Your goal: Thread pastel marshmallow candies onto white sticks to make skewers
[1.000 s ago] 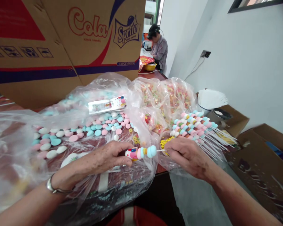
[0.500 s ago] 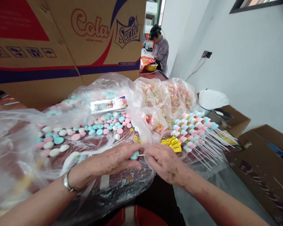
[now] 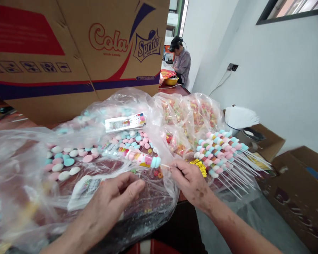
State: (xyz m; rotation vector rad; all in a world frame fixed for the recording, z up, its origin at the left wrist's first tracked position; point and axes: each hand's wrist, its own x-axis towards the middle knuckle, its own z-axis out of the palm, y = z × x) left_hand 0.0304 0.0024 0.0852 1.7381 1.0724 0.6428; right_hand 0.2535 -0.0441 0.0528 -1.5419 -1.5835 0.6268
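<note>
The right hand [image 3: 192, 181] pinches the white stick of a candy skewer [image 3: 141, 158] at its bare end, so the grip stays away from the soft pieces and the wrapped candies point away from it, toward the left, above the plastic bag [image 3: 148, 208]. The left hand [image 3: 110, 204] is open and holds nothing; its fingers rest on the bag just below the skewer. To the right of the grip, finished skewers [image 3: 219, 150] lie side by side with sticks pointing outward, easy to pick. Gold ties [image 3: 200, 165] lie just beside the grip. Loose candies [image 3: 66, 160] are spread in the bag on the desk [image 3: 21, 121].
</note>
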